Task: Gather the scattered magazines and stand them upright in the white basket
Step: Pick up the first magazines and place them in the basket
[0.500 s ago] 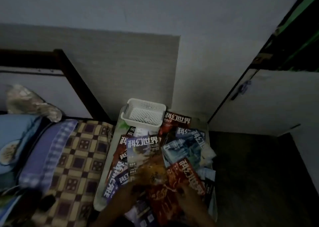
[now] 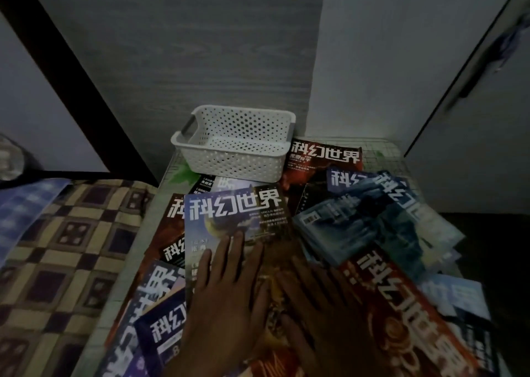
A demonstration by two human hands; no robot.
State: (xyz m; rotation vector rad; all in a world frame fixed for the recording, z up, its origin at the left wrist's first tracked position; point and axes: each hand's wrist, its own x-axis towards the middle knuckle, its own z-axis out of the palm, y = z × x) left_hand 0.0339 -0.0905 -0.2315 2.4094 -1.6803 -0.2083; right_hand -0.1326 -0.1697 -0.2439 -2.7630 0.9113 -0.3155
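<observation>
Two bare hands in view, left hand [image 2: 226,296] and right hand [image 2: 324,310]; no gloves, rings, watch or bands seen. Fingers [image 2: 233,250] long and slender, nails short as far as dim light allows. Wrists bare, no sleeve or cuff reaching lower frame edge. Finer surface detail not discernible, picture dark and slightly blurred

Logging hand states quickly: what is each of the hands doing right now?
Left hand: open, flat on the blue magazine, holding nothing.
Right hand: open, lying flat on the pile beside the red magazine, gripping nothing.
</observation>
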